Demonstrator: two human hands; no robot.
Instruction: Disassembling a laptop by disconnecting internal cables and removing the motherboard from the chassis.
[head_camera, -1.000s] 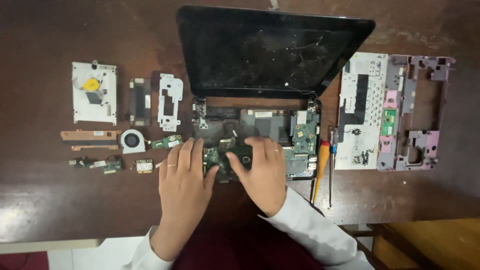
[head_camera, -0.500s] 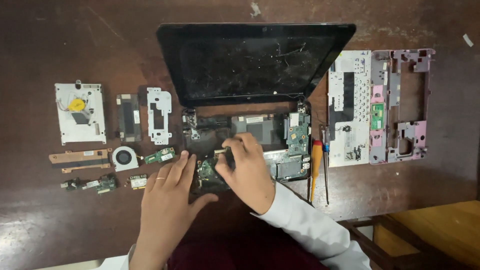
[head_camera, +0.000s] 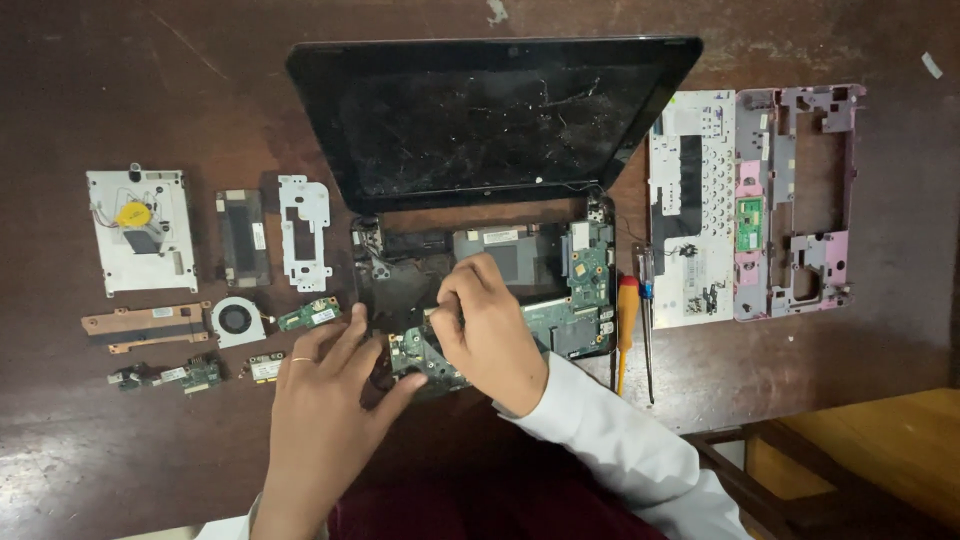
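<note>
**Technician:** At far left of the dark wooden table (head_camera: 60, 80), what do you see?

**Operator guide:** You see a white metal drive caddy (head_camera: 140, 232), then a dark grey bracket (head_camera: 243, 238) and a white perforated plate (head_camera: 304, 232), laid side by side. Nearer to you lie a copper heat pipe (head_camera: 148, 324), a round cooling fan (head_camera: 237, 321), and three small green boards (head_camera: 311, 316), the nearest two beside your left wrist.

**Technician:** Where is your left hand?

**Operator guide:** Your left hand (head_camera: 320, 415) lies flat with fingers spread wide; it grips nothing. Its fingertips touch the left edge of the green circuit board (head_camera: 425, 358), and the thumb rests against the board's near-left corner.

**Technician:** Where is the board itself?

**Operator guide:** It sits at the near edge of the opened laptop base (head_camera: 480, 285), centre of the table, partly under your hands. The cracked black screen (head_camera: 490, 115) lies folded back on the far side.

**Technician:** And your right hand?

**Operator guide:** Your right hand (head_camera: 490, 325) is curled narrow over the board, thumb and forefinger pinched together at its top surface. Whether they hold a part cannot be determined.

**Technician:** What is to the right?

**Operator guide:** Just beside the base lie an orange-handled screwdriver (head_camera: 626, 330) and a slimmer dark one (head_camera: 646, 320), parallel. Further right are a white keyboard backing (head_camera: 692, 200) and a pink-grey palm-rest frame (head_camera: 800, 200), touching each other.
</note>
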